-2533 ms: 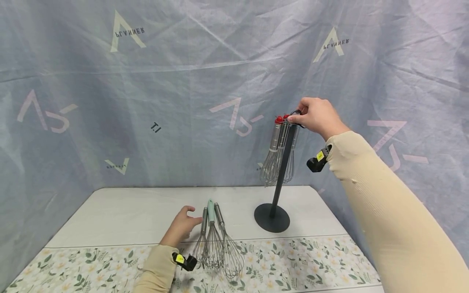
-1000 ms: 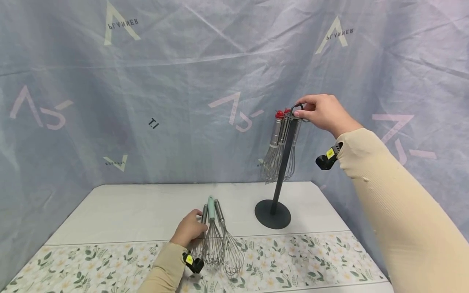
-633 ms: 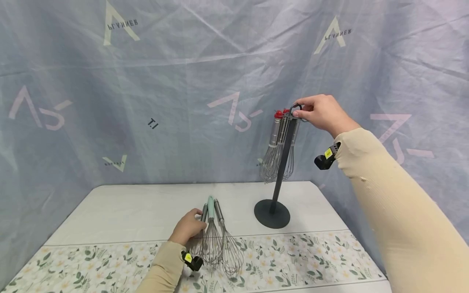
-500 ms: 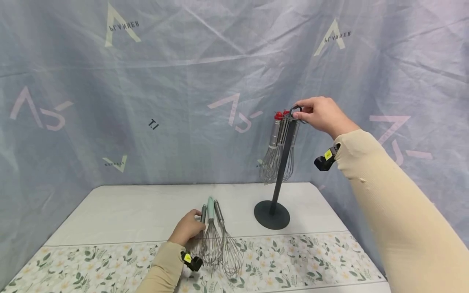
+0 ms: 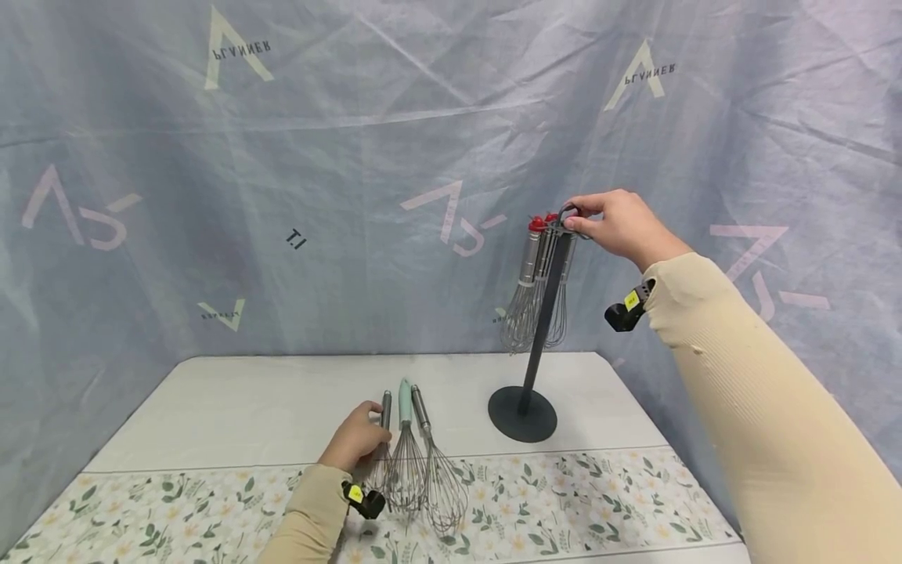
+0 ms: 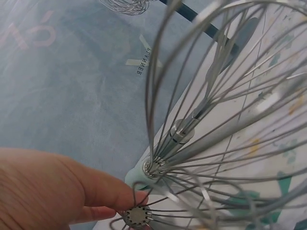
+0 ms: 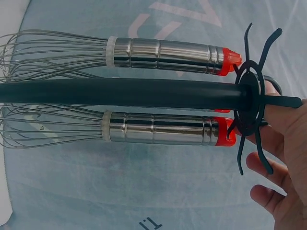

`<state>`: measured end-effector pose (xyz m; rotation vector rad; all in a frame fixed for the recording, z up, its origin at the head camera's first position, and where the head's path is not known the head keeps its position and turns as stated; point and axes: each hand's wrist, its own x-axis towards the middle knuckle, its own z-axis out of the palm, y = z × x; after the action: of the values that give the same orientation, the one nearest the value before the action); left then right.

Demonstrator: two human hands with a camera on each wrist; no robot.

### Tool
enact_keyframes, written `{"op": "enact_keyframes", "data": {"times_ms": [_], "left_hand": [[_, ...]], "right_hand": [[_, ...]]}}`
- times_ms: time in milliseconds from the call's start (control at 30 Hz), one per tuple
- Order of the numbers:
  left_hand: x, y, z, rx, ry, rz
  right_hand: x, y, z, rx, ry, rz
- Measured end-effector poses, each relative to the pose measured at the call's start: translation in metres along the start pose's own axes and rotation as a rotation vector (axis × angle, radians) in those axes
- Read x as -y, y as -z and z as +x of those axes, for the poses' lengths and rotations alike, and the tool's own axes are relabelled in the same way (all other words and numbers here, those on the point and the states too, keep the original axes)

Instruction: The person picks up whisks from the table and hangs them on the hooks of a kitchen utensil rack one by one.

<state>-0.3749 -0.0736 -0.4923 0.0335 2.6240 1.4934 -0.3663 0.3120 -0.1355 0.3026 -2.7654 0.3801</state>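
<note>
My left hand [image 5: 358,437] pinches the handle of the leftmost steel whisk [image 5: 386,409] on the table. In the left wrist view the thumb is mostly out of sight, and a finger lies by the whisk's collar [image 6: 137,216]. Just right of it lie a mint-handled whisk [image 5: 405,403] and another steel whisk [image 5: 421,409], wires toward me. Up at the right, my right hand [image 5: 620,225] holds the loop on top of a dark whisk stand [image 5: 543,329]. Steel whisks with red ends [image 7: 172,129] hang from the stand's hooks [image 7: 263,158].
The stand's round base [image 5: 523,413] rests on the white table [image 5: 268,392], to the right of the lying whisks. A floral strip [image 5: 564,501] crosses the table's near part. Behind hangs a grey-blue printed curtain [image 5: 366,196].
My left hand has moved right to the leftmost whisk and taken hold of its handle. That handle has shifted slightly left, away from the mint one. The right hand still holds the stand's top.
</note>
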Motion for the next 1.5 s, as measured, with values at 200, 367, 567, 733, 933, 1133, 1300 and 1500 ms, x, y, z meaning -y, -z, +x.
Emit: {"op": "enact_keyframes", "data": {"times_ms": [200,367,567,733,933,1133,1300,1500], "left_hand": [[-0.001,-0.001,0.002,0.009,0.007,-0.024],[-0.002,-0.003,0.004,0.003,0.011,-0.030],[-0.004,-0.004,0.005,-0.026,0.004,-0.036],[-0.005,0.000,0.006,-0.021,-0.013,-0.043],[-0.020,0.013,0.011,-0.055,-0.080,0.023],[-0.040,0.026,0.014,-0.089,-0.121,0.038],[-0.054,0.033,0.012,-0.109,-0.172,0.032],[-0.072,0.038,0.010,-0.118,-0.227,0.022]], "right_hand": [[-0.001,0.000,0.000,-0.012,-0.003,0.000],[-0.002,-0.001,0.000,-0.018,-0.012,-0.007],[-0.001,-0.002,0.002,-0.025,0.008,-0.012],[-0.001,-0.004,0.003,-0.019,0.007,-0.004],[-0.002,-0.003,0.003,-0.018,-0.007,-0.011],[-0.002,-0.001,0.003,-0.033,0.007,-0.018],[-0.003,-0.002,0.004,-0.041,0.021,-0.035],[-0.003,-0.004,0.004,-0.060,0.030,-0.062]]}}
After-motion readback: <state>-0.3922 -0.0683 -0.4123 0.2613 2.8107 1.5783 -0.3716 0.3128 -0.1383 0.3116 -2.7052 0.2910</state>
